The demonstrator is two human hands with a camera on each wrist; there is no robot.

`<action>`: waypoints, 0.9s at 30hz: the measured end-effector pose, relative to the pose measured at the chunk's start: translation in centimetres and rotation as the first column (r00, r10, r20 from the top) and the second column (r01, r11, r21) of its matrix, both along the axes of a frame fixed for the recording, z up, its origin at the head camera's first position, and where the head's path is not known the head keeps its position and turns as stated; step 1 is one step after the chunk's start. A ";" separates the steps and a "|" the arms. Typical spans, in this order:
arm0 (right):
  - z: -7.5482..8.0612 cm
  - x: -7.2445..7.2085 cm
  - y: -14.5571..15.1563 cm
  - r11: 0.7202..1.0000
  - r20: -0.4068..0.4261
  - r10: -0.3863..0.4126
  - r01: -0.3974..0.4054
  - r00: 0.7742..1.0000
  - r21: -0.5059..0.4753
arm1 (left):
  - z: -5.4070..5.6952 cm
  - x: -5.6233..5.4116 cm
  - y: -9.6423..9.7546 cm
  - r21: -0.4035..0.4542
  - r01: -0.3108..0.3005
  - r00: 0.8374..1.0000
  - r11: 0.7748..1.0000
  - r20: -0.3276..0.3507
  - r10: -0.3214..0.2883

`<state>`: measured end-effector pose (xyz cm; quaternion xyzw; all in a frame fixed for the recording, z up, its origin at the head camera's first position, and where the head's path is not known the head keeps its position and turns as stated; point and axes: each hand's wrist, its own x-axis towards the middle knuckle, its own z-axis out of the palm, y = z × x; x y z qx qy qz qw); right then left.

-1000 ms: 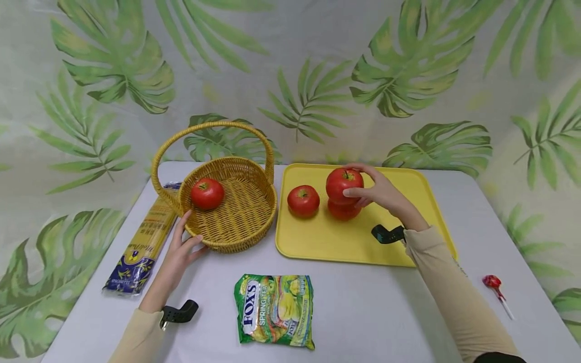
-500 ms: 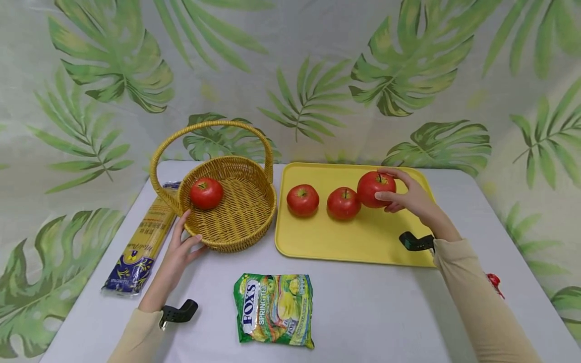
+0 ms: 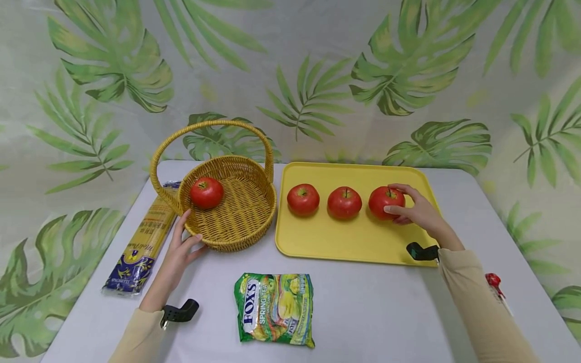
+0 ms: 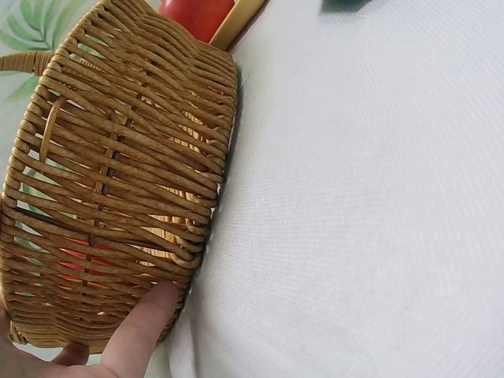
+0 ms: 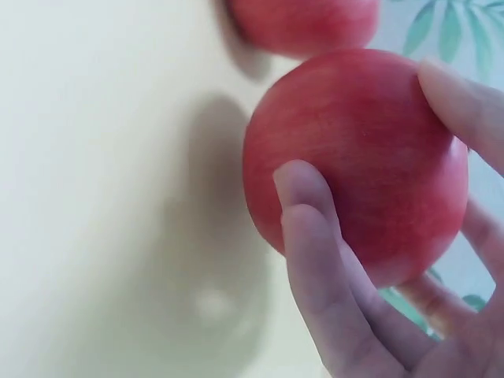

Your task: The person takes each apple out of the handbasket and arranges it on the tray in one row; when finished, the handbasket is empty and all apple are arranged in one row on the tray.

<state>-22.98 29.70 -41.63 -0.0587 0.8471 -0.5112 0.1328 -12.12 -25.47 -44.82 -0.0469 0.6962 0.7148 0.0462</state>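
Note:
My right hand (image 3: 416, 212) grips a red apple (image 3: 380, 202) at the right of the yellow tray (image 3: 336, 244), its fingers and thumb around the fruit in the right wrist view. Left of it on the tray sit a middle apple (image 3: 344, 205) and a left apple (image 3: 302, 202), in a row. My left hand (image 3: 179, 247) holds the near left rim of the wicker basket (image 3: 236, 244). One thumb or finger presses on the weave in the left wrist view; the other fingers are partly hidden. Inside the basket, at its left, lies another red apple (image 3: 206, 193).
A spaghetti pack (image 3: 142, 242) lies slanted left of the basket, partly behind it. Nearer the front is a green candy bag (image 3: 274, 310). A red lollipop (image 3: 494, 282) lies at the right, partly covered by the right sleeve. The basket's tall handle (image 3: 213, 123) arches above it.
My right hand has carried the apple rightward from above the middle apple, then lowered it to the tray's right part. The left hand and basket have stayed in place.

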 end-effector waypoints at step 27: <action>1.0 0.1 -1.4 0.992 -0.155 0.020 -0.039 0.988 -0.117 | -0.2 0.0 0.0 0.000 -0.002 1.000 1.000 -0.007 0.002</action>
